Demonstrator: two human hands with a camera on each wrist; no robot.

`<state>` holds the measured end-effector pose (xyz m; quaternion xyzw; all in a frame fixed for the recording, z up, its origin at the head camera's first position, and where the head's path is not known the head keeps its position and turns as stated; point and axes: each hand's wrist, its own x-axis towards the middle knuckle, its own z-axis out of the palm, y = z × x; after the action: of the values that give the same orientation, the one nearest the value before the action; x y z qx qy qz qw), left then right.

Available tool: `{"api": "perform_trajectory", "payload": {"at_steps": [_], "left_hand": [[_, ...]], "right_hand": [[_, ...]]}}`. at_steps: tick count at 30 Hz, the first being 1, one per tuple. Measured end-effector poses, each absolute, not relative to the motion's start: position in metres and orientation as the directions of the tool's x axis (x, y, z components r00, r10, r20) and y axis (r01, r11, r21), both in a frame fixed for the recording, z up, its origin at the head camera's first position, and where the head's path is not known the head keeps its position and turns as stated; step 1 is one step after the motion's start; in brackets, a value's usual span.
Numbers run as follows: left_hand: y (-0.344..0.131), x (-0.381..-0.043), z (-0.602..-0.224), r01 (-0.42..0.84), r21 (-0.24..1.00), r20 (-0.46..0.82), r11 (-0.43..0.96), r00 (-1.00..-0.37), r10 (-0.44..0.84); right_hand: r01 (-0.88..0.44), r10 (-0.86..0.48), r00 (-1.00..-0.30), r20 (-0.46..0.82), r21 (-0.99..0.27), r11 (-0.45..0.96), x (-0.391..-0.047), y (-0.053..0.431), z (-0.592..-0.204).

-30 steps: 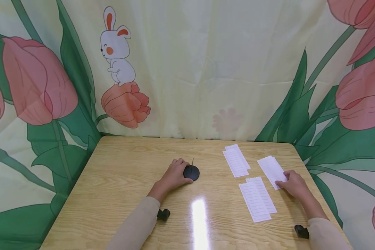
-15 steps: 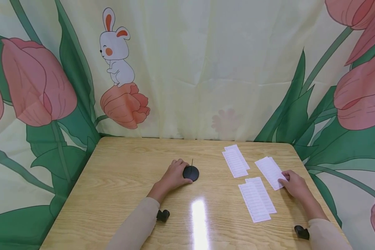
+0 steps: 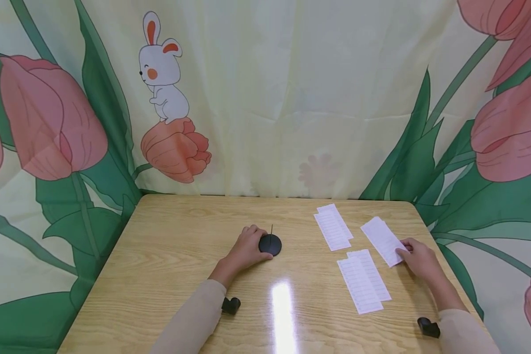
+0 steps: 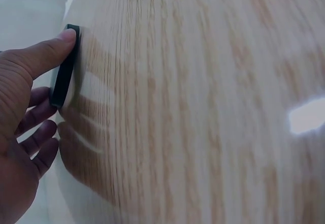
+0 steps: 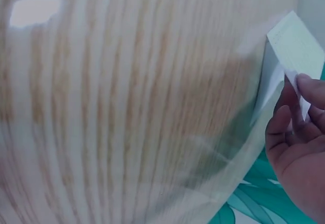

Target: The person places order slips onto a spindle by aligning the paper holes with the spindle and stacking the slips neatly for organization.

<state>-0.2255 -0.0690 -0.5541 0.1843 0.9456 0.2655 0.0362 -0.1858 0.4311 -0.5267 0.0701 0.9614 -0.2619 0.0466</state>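
Note:
My left hand [image 3: 246, 248] grips the rim of a receipt spike [image 3: 270, 246], a round black base with one thin upright pin. In the left wrist view my thumb lies on top of the black base [image 4: 66, 66] and fingertips meet its lower edge. Over at the right, my right hand [image 3: 418, 258] pinches the near corner of a white printed paper slip [image 3: 382, 241] between thumb and fingers. The right wrist view has this slip [image 5: 297, 46] tilted up off the table, with another white sheet [image 5: 269, 79] below it.
Two overlapping lined slips [image 3: 334, 228] lie toward the back, and two more slips [image 3: 363, 282] lie nearer the front. The wooden table [image 3: 181, 236] ends at a curtain [image 3: 265, 98] printed with tulips and a rabbit. A bright reflection crosses the front middle.
My right hand has drawn back slightly to the right, its fingers now pinching the slip's near corner and raising the slip. The left hand and the receipt spike stay put.

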Motion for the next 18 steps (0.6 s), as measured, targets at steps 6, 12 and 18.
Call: {"api": "perform_trajectory", "payload": {"at_steps": [6, 12, 18], "left_hand": [[-0.068, -0.225, -0.553, 0.325, 0.51, 0.027, 0.796, -0.931, 0.363], [-0.067, -0.223, -0.552, 0.323, 0.511, 0.028, 0.797, -0.933, 0.36], [-0.068, -0.222, -0.551, 0.319, 0.519, 0.018, 0.793, -0.931, 0.364]], "right_hand": [[0.112, 0.097, -0.994, -0.057, -0.492, 0.863, -0.186, 0.427, -0.517], [0.082, 0.092, -0.996, -0.004, -0.5, 0.862, -0.185, 0.421, -0.505], [0.035, 0.071, -0.996, 0.054, -0.499, 0.866, -0.183, 0.415, -0.496]]}}
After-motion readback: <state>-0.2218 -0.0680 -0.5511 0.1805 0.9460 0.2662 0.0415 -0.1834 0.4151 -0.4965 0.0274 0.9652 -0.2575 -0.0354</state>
